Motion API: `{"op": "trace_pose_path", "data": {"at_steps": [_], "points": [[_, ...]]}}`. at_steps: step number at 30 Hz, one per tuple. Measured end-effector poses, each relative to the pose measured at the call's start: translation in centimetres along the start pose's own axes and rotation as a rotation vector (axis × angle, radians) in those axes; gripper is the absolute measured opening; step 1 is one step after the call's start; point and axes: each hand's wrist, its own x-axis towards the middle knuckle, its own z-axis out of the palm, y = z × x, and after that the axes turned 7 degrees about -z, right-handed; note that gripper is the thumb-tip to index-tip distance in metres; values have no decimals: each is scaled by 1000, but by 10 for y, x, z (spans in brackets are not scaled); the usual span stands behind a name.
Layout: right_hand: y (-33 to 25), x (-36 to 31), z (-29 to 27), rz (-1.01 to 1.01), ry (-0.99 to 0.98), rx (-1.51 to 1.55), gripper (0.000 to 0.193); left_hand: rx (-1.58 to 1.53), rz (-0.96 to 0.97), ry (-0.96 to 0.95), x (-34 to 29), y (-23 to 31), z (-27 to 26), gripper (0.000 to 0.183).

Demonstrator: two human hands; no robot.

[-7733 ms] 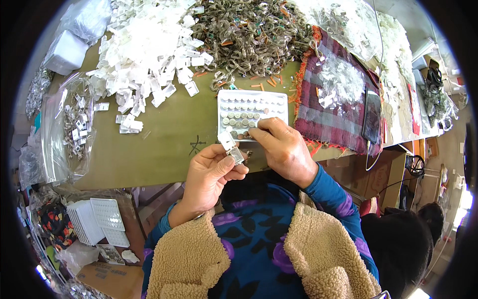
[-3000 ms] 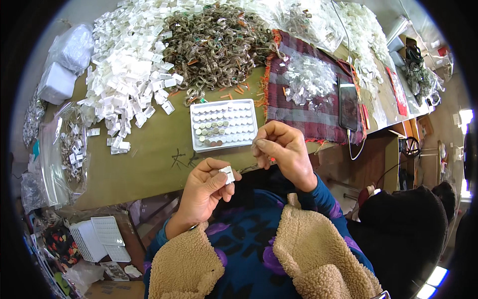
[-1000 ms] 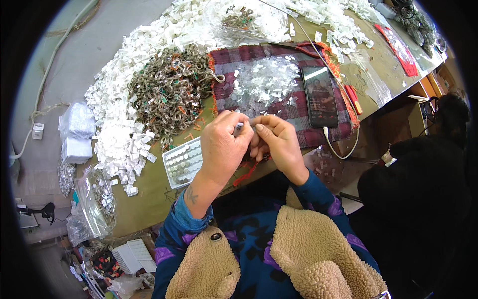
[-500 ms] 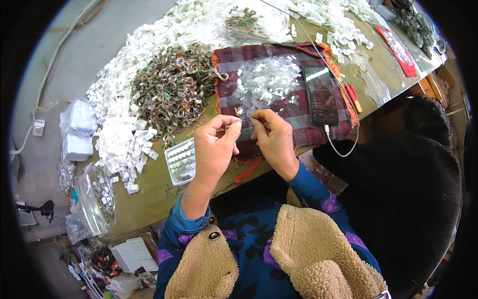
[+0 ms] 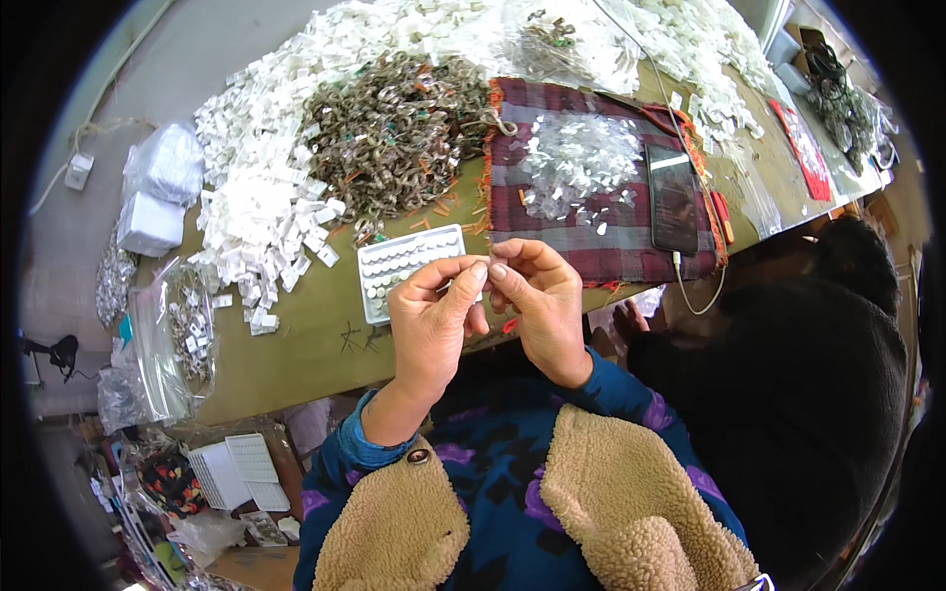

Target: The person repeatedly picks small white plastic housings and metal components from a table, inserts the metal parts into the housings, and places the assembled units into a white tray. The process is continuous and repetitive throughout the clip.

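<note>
The left hand (image 5: 430, 313) and right hand (image 5: 544, 313) pinch closed side by side, any held piece indiscernible, for seemingly fine handling that next needs steadiness.

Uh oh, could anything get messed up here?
Maybe! The left hand is right by the white tray, so a bump might scatter its small round pieces. The white charging cable on the phone droops past the table edge and could get snagged.

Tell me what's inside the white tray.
The white tray holds rows of small pale discs. The left hand covers much of its lower-right part, so whatever lies there is hidden.
</note>
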Motion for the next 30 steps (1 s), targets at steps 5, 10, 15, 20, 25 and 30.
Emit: {"op": "trace_pose_path", "data": {"at_steps": [5, 10, 15, 20, 25, 30], "points": [[9, -15, 20, -185, -121, -261, 4, -82, 9, 40, -16, -4, -20, 16], [7, -22, 33, -177, -153, -334, 5, -405, -246, -241, -32, 9, -62, 32], [7, -25, 47, -348, -493, -618, 13, -470, -193, -330, -44, 9, -98, 33], [8, -29, 61, -468, -620, -830, 16, -503, -199, -301, -48, 2, -117, 32], [10, -28, 67, -480, -659, -872, 17, -475, -219, -267, -48, 3, -124, 31], [7, -25, 67, -485, -734, -940, 19, -394, -239, -232, -48, 5, -123, 29]]}}
